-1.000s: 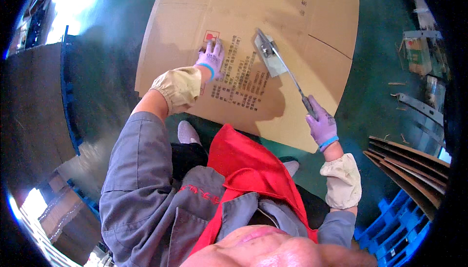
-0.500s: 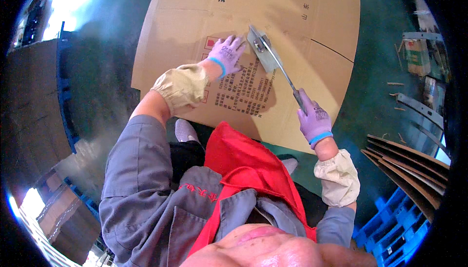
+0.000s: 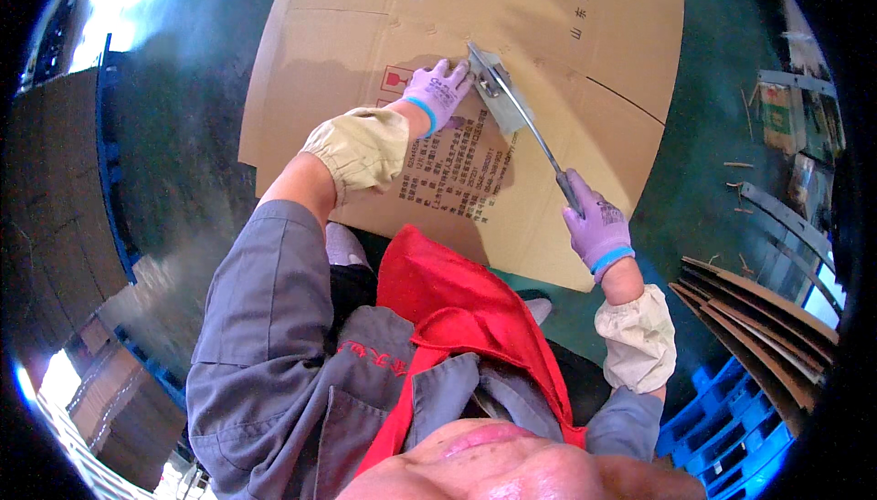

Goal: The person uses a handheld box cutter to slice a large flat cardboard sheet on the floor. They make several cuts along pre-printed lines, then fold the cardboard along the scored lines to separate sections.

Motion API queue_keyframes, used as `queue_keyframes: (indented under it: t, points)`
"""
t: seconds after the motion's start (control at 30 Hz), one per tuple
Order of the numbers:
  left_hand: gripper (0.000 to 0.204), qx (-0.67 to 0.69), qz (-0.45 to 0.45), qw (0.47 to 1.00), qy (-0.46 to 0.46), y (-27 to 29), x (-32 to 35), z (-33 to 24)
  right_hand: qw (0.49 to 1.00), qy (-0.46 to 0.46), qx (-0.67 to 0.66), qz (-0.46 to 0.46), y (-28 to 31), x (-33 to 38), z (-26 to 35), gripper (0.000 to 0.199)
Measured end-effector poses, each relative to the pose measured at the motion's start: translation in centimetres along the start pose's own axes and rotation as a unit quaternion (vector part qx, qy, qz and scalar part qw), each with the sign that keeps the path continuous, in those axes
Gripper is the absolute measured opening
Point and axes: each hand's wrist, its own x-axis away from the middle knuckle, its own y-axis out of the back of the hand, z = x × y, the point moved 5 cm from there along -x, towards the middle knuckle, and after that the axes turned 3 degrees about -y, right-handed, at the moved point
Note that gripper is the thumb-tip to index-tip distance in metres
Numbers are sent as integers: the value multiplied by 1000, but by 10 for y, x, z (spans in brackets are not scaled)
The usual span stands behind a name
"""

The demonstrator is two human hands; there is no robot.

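Stacked cardboard sheets over blue plastic pallet, green floor.

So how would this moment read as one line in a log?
left hand: flat on cardboard sheet | right hand: grips metal tool handle | tool head: on sheet beside left fingers

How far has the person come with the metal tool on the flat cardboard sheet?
Done: the cardboard sheet lies flat on the floor. In hand: the right hand grips the handle of the metal tool; its head rests on the sheet beside the left hand, which presses the sheet. Left: no finished mark visible, so progress is unclear.
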Motion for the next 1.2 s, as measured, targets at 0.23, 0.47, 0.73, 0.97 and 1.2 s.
queue_keyframes:
  t: [0.23, 0.47, 0.73, 0.97, 1.2]
  points:
    - [73, -35, 14, 999, -4, -7, -7, -4, 999, -13, -12, 34, -2, -1, 3, 63]
    - [81, -27, 43, 999, 1, 0, -13, -11, 998, 7, -55, 12, -44, -5, -30, 66]
    - [81, -39, 59, 997, 19, -1, -16, -11, 998, 34, -59, 11, -47, -9, -30, 67]
    - [75, -38, 12, 999, -20, -5, -10, -16, 997, -5, -28, 77, -14, 5, -14, 66]
    - [73, -38, -37, 999, -10, -9, -10, -10, 997, 7, -62, 36, -12, 5, -11, 65]
